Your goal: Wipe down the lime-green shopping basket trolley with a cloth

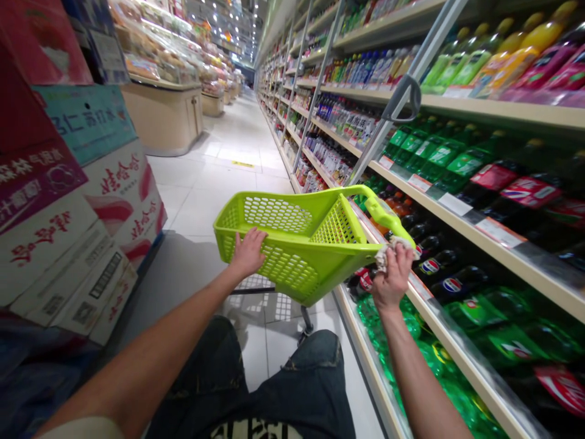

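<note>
A lime-green plastic shopping cart (301,246) stands side-on in front of me, its basket walls pierced with holes. Nothing shows inside the visible part of the basket. My left hand (249,253) is closed over the near rim toward the left end, fingers hooked over the edge. At the right end, my right hand (392,281) grips a crumpled whitish cloth (381,258) and presses it against the near corner of the cart handle (382,213). Part of the cloth is hidden behind my fingers.
Shelves of drink bottles (470,152) run along the right, close to the handle. A grey hooked handle (404,100) projects from the shelf upright. Stacked drink cartons (123,195) stand on the left. Tiled aisle floor (228,143) stretches ahead past a wooden display counter (159,116).
</note>
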### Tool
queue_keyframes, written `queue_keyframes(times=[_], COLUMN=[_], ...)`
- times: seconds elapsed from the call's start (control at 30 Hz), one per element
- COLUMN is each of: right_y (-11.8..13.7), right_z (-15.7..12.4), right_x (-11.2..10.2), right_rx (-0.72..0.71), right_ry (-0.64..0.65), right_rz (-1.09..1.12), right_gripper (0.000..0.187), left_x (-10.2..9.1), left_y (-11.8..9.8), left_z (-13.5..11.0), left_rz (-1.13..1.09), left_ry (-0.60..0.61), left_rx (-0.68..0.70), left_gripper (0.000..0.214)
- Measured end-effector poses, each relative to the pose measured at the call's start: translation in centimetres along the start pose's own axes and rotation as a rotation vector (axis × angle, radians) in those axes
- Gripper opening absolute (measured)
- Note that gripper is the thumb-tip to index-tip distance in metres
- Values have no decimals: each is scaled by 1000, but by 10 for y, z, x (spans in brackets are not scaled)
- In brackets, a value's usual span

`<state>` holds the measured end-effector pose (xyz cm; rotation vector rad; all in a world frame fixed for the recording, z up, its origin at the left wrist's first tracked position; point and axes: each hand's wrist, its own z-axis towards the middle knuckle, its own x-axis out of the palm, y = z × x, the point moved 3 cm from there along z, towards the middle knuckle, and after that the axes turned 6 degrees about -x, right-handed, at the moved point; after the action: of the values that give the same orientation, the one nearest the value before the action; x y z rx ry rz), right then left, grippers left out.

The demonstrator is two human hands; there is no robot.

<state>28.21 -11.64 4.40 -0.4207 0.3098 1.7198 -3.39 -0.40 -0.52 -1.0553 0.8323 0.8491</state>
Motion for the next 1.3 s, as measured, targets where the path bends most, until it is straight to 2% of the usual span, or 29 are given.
queue_keyframes(times=[0.1, 0.23, 0.33, 0.4, 0.53, 0.57, 0.63, 0.7, 0.83, 0.93, 1.0, 1.07, 1.13, 1.2, 1.3], right_y=[10, 35, 46, 43, 13, 7, 0, 6, 34, 37, 18, -9, -27, -26, 9], right_z=[-10, -72, -101, -92, -23, -8, 10, 7, -31, -40, -26, -3, 16, 21, -1], right_x=[20, 45, 43, 31, 0, -3, 0, 11, 30, 20, 0, -21, -29, -20, 11], right_rx=[-84, -195, -252, -226, -96, -80, -86, -116, -175, -221, -165, -67, -19, -32, -116], right_ry=[65, 189, 315, 280, -29, -100, -162, -135, 42, 127, 34, -133, -206, -163, 22], right_rz=[56, 208, 301, 286, 120, 80, 39, 45, 133, 193, 137, 14, -64, -44, 129], right_gripper=[50, 48, 48, 51, 55, 54, 54, 55, 55, 54, 53, 52, 50, 48, 46], left_x=[1, 1, 1, 1, 3, 3, 3, 3, 4, 5, 7, 8, 9, 9, 9], left_y=[0, 0, 0, -1, -1, -1, 0, 0, 0, 2, 3, 4, 4, 4, 4], left_z=[-1, -1, -1, -1, -2, -2, -2, -1, 0, 0, -1, -2, -2, -2, -1], left_rz=[6, -5, -6, -4, -2, -2, -5, -7, 1, 11, 23, 37, 51, 60, 65], left_ry=[1, 15, 11, 12, -2, -4, -5, -6, -1, -10, -22, -35, -46, -51, -46], left_rx=[4, 13, 7, 11, 19, 17, 13, 15, 18, 25, 46, 70, 82, 79, 70], left_gripper=[53, 53, 53, 54, 54, 54, 54, 54, 54, 54, 54, 54, 55, 55, 55])
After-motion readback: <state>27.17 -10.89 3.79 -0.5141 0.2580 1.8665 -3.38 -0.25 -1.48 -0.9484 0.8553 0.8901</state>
